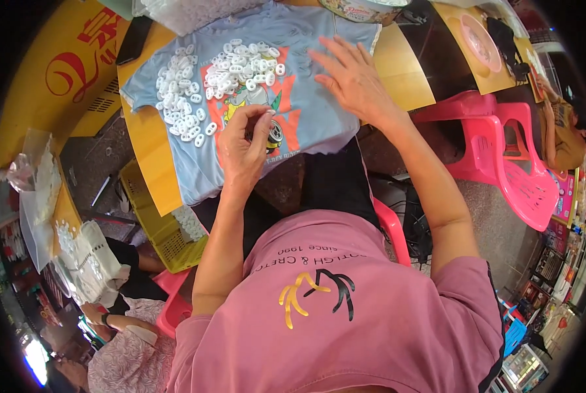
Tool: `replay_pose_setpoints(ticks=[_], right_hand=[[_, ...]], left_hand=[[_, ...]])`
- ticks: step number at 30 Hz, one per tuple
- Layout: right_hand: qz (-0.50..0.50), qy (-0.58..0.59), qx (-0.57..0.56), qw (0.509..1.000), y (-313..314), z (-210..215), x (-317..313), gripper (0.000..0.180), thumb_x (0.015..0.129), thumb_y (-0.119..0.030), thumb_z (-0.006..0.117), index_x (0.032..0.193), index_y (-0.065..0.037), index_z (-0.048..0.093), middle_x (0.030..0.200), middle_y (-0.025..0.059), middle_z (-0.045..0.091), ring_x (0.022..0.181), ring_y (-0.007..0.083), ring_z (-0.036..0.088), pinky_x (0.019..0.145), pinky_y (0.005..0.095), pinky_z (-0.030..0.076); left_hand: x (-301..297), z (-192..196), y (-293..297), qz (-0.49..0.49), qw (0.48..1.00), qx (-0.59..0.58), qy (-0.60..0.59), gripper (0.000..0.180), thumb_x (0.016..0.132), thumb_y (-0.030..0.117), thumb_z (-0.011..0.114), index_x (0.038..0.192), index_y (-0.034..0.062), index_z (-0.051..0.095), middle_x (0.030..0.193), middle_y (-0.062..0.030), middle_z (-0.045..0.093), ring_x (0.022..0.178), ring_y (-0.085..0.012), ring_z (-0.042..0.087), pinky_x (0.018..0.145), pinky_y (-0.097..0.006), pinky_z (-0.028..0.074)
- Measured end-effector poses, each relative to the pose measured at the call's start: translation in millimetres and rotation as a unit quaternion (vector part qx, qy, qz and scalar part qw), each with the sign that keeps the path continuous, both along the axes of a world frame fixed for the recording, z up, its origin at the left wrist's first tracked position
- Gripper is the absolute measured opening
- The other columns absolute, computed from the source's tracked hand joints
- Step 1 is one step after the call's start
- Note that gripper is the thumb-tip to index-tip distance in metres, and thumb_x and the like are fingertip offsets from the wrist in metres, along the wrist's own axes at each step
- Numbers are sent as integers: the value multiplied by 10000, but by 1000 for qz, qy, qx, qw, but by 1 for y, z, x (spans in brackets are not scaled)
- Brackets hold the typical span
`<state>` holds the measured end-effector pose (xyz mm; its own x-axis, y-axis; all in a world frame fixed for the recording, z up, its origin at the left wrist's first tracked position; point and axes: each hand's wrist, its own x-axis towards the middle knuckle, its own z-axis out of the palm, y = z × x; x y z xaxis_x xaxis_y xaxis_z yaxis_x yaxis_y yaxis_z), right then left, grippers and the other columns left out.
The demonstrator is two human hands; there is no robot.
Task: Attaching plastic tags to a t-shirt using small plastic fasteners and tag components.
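My left hand was curled up, with the thumb and first fingers pinched close together. I think I had one small white plastic ring piece at my fingertips, but it was too tiny to be sure. My other fingers were bent in toward my palm.

The big pile of little white plastic rings lay just past my left hand, up and a bit to the left of it. The pile spread out long, from the far right down to the near left. The closest rings were just beside my fingertips, so my left hand was the nearer one to the pile.

My right hand was open and flat. Its fingers were spread out and it held nothing. It was pressed down on the light blue cotton shirt with the orange picture. The rings lay to the left of that hand, a short way off from the fingertips, not touching them.

The shirt was spread over the yellow shiny table, and both of my hands were over it. The rings all sat on the shirt, not on the bare table.

To the right of my right hand stood a bright pink plastic chair. Down to the left of my left hand, under the table edge, was a yellow plastic crate with holes. Past my right hand, at the far edge, sat a round tin.
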<state>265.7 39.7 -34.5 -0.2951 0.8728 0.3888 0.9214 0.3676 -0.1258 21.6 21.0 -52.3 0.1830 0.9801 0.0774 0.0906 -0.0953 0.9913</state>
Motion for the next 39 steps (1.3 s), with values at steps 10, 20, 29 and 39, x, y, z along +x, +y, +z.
replay_pose_setpoints(ticks=[10,20,29,39], right_hand=[[-20,18,7,1000,-12,-1,7,463,921,-269,601,1357,-146,504,1425,134,430,1312,352,394,1093,488,298],[-18,-17,-20,999,-3,0,-11,530,920,-349,595,1378,-110,476,1467,143,372,1336,333,362,1104,465,278],[-70,3,-11,997,-10,10,-2,448,934,-286,583,1337,-104,515,1447,153,400,1312,346,390,1103,471,278],[-50,32,41,997,34,2,-7,105,846,-172,677,907,-87,684,945,43,617,946,257,560,849,396,411]], left_hand=[[-1,-5,1,-6,1000,20,-14,112,905,45,641,1005,-6,638,813,-16,645,701,-52,571,621,-211,463],[-5,-6,1,-31,999,22,2,144,937,57,606,1054,-26,605,878,-40,645,775,-72,592,675,-208,474],[-2,0,-1,-19,998,61,-12,97,889,16,629,980,-10,609,738,-72,604,614,-114,578,552,-262,459],[-1,4,-2,-4,998,66,2,104,897,22,616,998,-5,608,732,-70,601,561,-102,566,510,-257,454]])
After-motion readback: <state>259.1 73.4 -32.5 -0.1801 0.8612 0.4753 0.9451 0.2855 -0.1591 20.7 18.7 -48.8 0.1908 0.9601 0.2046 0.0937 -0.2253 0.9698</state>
